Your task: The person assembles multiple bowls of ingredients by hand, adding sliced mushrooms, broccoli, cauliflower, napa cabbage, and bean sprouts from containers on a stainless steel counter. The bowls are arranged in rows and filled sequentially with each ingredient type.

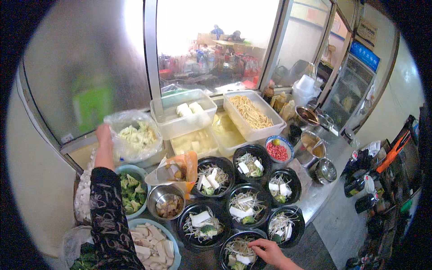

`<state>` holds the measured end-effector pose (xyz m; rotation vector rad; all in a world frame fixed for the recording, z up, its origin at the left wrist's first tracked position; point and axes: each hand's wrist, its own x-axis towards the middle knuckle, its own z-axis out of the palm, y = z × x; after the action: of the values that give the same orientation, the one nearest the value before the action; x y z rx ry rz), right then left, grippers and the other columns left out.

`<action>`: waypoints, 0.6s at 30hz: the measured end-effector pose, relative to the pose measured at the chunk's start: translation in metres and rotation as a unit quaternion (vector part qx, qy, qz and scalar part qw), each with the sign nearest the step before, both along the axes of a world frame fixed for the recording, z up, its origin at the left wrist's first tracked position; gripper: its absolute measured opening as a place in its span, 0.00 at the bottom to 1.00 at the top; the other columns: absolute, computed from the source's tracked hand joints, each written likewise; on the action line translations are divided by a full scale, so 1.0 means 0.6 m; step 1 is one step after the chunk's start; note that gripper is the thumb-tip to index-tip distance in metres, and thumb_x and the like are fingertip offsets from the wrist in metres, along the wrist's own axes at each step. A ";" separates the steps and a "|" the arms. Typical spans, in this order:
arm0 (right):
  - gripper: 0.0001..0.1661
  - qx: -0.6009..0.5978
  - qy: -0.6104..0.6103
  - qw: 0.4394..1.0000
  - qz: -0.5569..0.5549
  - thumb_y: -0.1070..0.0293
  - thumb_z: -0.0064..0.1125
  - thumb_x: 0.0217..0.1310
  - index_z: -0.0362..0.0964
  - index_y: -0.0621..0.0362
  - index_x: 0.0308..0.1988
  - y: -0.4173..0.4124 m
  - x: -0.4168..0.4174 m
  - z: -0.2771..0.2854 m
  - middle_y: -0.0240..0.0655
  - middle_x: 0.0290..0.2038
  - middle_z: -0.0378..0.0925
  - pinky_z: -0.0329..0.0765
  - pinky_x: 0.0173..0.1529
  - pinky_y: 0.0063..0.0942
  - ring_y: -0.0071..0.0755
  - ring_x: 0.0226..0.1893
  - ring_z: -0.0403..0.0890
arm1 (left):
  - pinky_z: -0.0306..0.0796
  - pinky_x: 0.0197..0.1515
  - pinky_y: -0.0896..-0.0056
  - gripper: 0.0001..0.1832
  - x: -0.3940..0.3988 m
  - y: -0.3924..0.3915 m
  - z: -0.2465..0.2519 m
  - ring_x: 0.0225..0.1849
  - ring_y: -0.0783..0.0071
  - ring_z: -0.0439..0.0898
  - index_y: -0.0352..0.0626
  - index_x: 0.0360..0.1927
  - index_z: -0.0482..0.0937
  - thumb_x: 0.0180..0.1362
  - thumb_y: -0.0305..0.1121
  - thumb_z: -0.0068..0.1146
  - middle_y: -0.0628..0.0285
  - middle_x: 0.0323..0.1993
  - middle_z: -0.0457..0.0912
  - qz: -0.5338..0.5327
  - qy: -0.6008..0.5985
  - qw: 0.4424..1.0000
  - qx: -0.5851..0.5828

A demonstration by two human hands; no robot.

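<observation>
My left hand reaches far forward and is closed on the left edge of a clear plastic bag holding shredded cabbage. Low in the view, my right hand has its fingertips together over the nearest black bowl. That bowl contains bean sprouts, white slabs and broccoli; whether the fingers pinch anything is hidden. Several other black bowls with similar contents stand behind it, among them a left one and a middle one. Beneath my left forearm are a bowl of broccoli and a bowl of white slices.
Plastic tubs hold noodles, white blocks and pieces in liquid. A steel bowl, an orange-and-clear bag and a bowl of red pieces crowd the counter. Steel pots line its right side, below the window.
</observation>
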<state>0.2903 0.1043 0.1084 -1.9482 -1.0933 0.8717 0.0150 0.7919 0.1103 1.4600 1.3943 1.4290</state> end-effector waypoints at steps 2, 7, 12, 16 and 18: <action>0.10 0.014 0.006 1.000 0.019 0.68 0.54 0.55 0.75 0.55 0.40 0.004 0.001 -0.005 0.35 0.35 0.77 0.74 0.40 0.24 0.30 0.34 0.78 | 0.66 0.34 0.64 0.14 0.015 -0.015 0.102 0.32 0.68 0.72 0.36 0.34 0.76 0.56 0.37 0.45 0.58 0.30 0.76 -0.096 -0.265 0.959 -0.027; 0.10 0.045 0.017 0.998 0.033 0.74 0.52 0.54 0.74 0.61 0.38 0.002 0.012 -0.019 0.37 0.33 0.76 0.72 0.38 0.23 0.28 0.33 0.76 | 0.71 0.47 0.61 0.12 0.059 -0.180 0.361 0.40 0.64 0.75 0.35 0.41 0.73 0.58 0.33 0.46 0.55 0.39 0.77 -0.136 -0.416 0.899 -0.005; 0.09 0.071 0.021 0.997 0.025 0.76 0.52 0.54 0.75 0.61 0.37 -0.023 0.006 0.007 0.36 0.34 0.77 0.72 0.39 0.23 0.29 0.34 0.76 | 0.69 0.48 0.70 0.14 -0.013 -0.343 0.509 0.43 0.69 0.75 0.34 0.44 0.73 0.55 0.30 0.50 0.56 0.41 0.76 -0.188 -0.342 0.919 0.047; 0.09 0.095 0.030 0.993 0.063 0.76 0.50 0.54 0.74 0.62 0.37 -0.027 0.010 0.001 0.36 0.34 0.76 0.71 0.40 0.23 0.29 0.35 0.76 | 0.67 0.49 0.74 0.17 0.045 -0.623 0.454 0.45 0.73 0.74 0.34 0.48 0.71 0.55 0.31 0.51 0.58 0.44 0.76 -0.101 0.034 0.972 0.212; 0.09 0.129 0.025 0.990 0.045 0.76 0.50 0.54 0.74 0.62 0.37 -0.044 0.027 -0.016 0.36 0.33 0.76 0.71 0.40 0.23 0.28 0.35 0.77 | 0.66 0.49 0.76 0.19 0.102 -0.696 0.413 0.46 0.75 0.73 0.33 0.50 0.70 0.56 0.32 0.51 0.59 0.45 0.75 -0.110 0.135 0.952 0.253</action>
<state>0.3066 0.0780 0.0989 -1.6686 -1.2090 0.7800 0.0761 0.3742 0.3581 2.1324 1.0051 1.5526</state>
